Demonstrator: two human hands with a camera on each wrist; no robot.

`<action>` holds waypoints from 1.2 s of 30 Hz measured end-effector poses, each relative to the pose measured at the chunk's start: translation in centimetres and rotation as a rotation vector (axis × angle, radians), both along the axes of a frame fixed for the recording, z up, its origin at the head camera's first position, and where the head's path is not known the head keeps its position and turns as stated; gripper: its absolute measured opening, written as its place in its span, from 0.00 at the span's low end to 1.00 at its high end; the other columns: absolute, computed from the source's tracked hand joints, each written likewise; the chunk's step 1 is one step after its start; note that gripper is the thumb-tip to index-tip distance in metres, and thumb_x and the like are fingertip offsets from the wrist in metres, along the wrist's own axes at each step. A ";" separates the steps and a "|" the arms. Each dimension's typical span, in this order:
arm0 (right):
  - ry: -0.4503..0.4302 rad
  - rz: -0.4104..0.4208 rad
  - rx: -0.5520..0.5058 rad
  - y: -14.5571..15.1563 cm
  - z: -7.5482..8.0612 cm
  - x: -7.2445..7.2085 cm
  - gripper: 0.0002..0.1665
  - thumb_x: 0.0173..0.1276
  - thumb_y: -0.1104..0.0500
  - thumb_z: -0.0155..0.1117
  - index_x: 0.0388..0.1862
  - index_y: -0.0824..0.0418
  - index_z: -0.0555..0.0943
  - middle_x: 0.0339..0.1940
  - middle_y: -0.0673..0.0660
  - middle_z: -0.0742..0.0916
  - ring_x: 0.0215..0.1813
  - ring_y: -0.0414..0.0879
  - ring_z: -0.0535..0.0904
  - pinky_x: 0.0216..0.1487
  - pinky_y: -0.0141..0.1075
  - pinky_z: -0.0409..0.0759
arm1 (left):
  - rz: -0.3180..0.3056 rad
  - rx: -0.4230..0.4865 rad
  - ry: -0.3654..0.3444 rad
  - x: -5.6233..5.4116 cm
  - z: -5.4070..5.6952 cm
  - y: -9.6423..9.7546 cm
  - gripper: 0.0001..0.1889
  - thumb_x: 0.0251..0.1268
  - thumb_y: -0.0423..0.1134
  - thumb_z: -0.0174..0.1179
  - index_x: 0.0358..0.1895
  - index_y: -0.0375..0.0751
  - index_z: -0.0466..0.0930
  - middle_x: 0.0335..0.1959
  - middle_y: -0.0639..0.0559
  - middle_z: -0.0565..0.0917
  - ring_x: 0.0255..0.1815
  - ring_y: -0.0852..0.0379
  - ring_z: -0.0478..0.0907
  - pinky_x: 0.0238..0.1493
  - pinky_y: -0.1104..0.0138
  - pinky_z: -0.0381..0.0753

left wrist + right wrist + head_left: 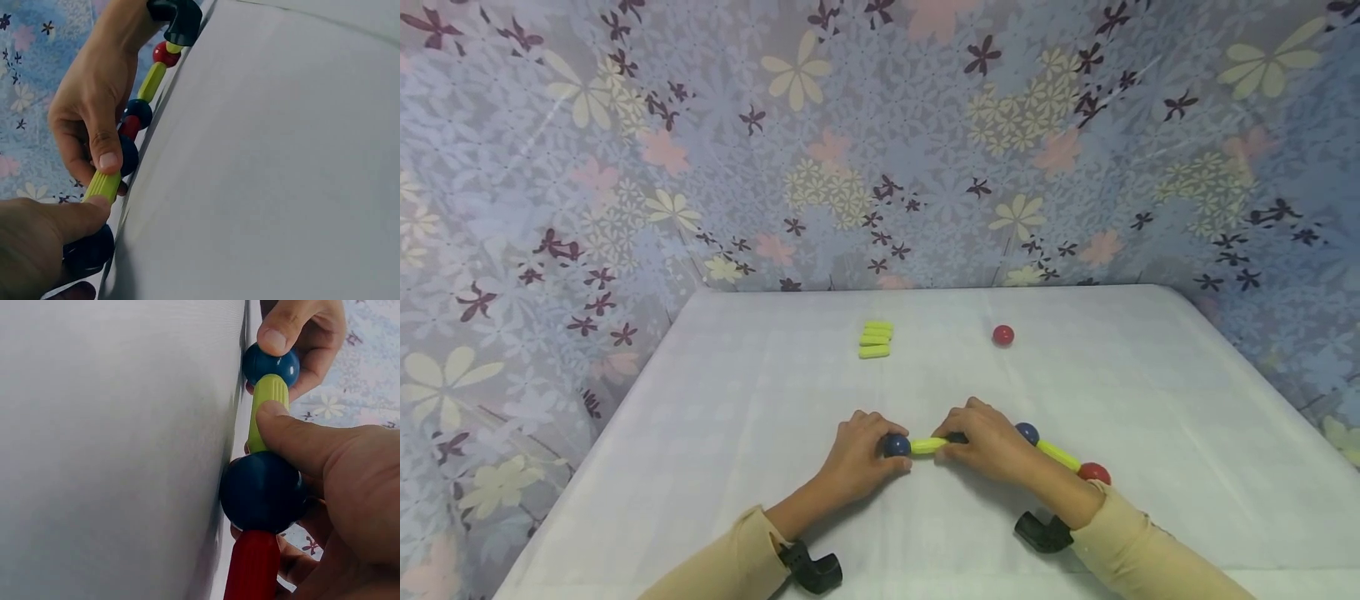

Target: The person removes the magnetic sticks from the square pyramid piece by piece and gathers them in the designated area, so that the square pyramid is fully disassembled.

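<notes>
A chain of balls and rods lies on the white table, its parts joined end to end. My left hand grips the blue ball at the chain's left end, thumb and fingers on either side. Out of that ball runs a yellow-green rod, which my right hand pinches. Beyond it come another blue ball and a red rod, both largely covered by the right hand in the head view. A third blue ball, a second yellow-green rod and a red ball continue rightward.
Several loose yellow-green rods lie side by side toward the back of the table. A single red ball sits to their right. Flowered cloth hangs behind the table. Black camera mounts stick out from both wrists.
</notes>
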State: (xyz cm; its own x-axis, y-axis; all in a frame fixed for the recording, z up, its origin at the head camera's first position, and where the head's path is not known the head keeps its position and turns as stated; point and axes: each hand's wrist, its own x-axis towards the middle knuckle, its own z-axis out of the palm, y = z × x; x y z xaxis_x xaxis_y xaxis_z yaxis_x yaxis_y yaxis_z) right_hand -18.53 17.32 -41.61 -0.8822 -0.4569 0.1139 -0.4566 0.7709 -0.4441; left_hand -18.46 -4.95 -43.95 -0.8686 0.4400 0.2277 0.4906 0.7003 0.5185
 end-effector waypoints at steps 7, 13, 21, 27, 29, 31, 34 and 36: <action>-0.003 -0.048 0.004 0.7 -0.1 0.1 0.12 0.54 0.51 0.71 0.38 0.49 0.87 0.32 0.39 0.84 0.34 0.35 0.65 0.34 0.27 0.65 | 0.074 0.101 -0.058 -0.6 0.3 -2.5 0.17 0.51 0.44 0.68 0.47 0.49 0.81 0.40 0.56 0.81 0.43 0.59 0.70 0.48 0.62 0.67; -0.003 -0.043 -0.017 1.1 -0.1 0.1 0.12 0.53 0.52 0.72 0.38 0.51 0.87 0.33 0.40 0.85 0.34 0.36 0.65 0.35 0.27 0.65 | 0.139 0.144 -0.064 -2.8 0.7 -2.8 0.19 0.51 0.46 0.69 0.49 0.51 0.83 0.39 0.56 0.80 0.44 0.59 0.68 0.46 0.64 0.67; 0.029 -0.005 -0.010 0.9 -0.3 0.0 0.11 0.54 0.51 0.71 0.37 0.50 0.87 0.33 0.41 0.85 0.34 0.35 0.66 0.34 0.27 0.66 | 0.141 0.096 -0.122 -8.8 1.9 1.8 0.22 0.57 0.49 0.65 0.56 0.51 0.78 0.50 0.51 0.83 0.54 0.51 0.73 0.59 0.54 0.66; 0.037 0.005 -0.014 1.0 -0.3 0.1 0.11 0.54 0.52 0.72 0.37 0.50 0.87 0.32 0.41 0.85 0.33 0.35 0.66 0.34 0.26 0.66 | 0.110 -0.022 -0.023 -13.1 2.6 5.6 0.22 0.59 0.50 0.63 0.57 0.51 0.78 0.53 0.54 0.83 0.50 0.53 0.73 0.53 0.58 0.68; 0.036 0.010 -0.018 1.0 -0.3 0.1 0.11 0.53 0.52 0.72 0.37 0.51 0.87 0.31 0.41 0.85 0.33 0.35 0.65 0.34 0.26 0.66 | 0.127 -0.054 -0.031 -14.0 2.7 6.7 0.21 0.60 0.49 0.62 0.57 0.51 0.78 0.54 0.55 0.82 0.51 0.53 0.73 0.53 0.59 0.68; 0.038 0.015 -0.018 1.0 -0.2 0.2 0.11 0.53 0.52 0.72 0.37 0.50 0.87 0.31 0.41 0.85 0.33 0.35 0.65 0.34 0.26 0.66 | 0.151 -0.088 -0.040 -14.8 2.7 7.6 0.21 0.61 0.49 0.61 0.57 0.52 0.78 0.54 0.56 0.82 0.52 0.54 0.73 0.54 0.59 0.68; 0.046 0.021 -0.010 1.0 -0.2 0.2 0.12 0.53 0.52 0.72 0.37 0.51 0.87 0.32 0.41 0.84 0.34 0.35 0.65 0.34 0.27 0.66 | 0.180 -0.107 -0.065 -15.4 2.7 8.6 0.20 0.61 0.49 0.61 0.57 0.52 0.78 0.52 0.55 0.83 0.52 0.53 0.73 0.54 0.58 0.67; 0.050 0.018 -0.002 1.1 -0.2 0.2 0.12 0.53 0.51 0.72 0.37 0.51 0.87 0.32 0.41 0.84 0.34 0.35 0.65 0.34 0.27 0.66 | 0.190 -0.112 -0.076 -15.8 2.6 9.1 0.20 0.61 0.50 0.61 0.56 0.52 0.78 0.51 0.55 0.84 0.52 0.54 0.73 0.54 0.58 0.67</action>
State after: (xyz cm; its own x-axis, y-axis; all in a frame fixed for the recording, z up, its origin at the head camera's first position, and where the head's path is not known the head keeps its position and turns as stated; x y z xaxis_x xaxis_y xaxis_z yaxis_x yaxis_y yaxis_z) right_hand -18.29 18.39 -41.81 -0.8673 -0.4720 0.1583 -0.4916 0.7617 -0.4221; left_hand -34.21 4.16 -41.35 -0.9509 0.2861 0.1178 0.3075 0.8314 0.4628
